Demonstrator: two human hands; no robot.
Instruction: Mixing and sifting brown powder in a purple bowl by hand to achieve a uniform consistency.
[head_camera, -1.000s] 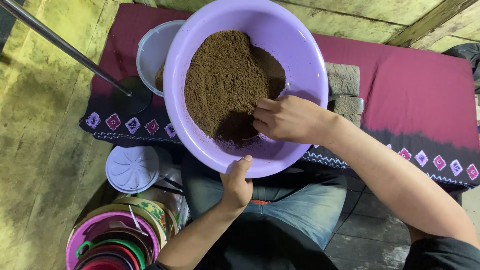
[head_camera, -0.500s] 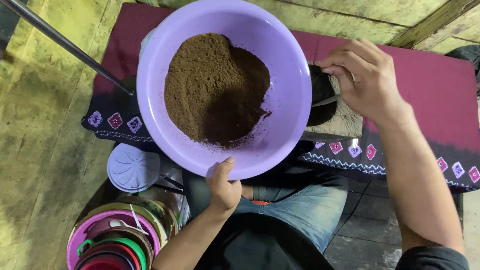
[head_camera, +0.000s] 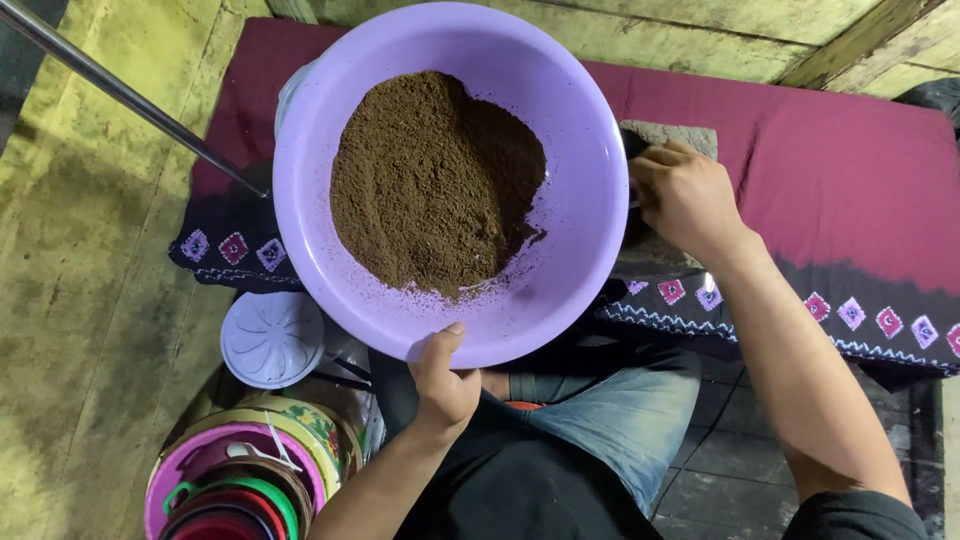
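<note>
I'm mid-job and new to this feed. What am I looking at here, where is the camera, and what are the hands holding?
There is no machine here: these are a person's two bare hands, filmed by one camera worn on the person's head and looking straight down.

The left hand grips the near rim of a large purple plastic basin, thumb on the edge. The basin holds a heap of dark brown powder.

The right hand reaches to the basin's right side, its fingers on something dark by a grey stone block; what it holds is hidden.

Underneath lies a maroon cloth with a patterned border. A metal rod slants in from the upper left. Near the left knee are a white round lid and a stack of coloured bowls.
</note>
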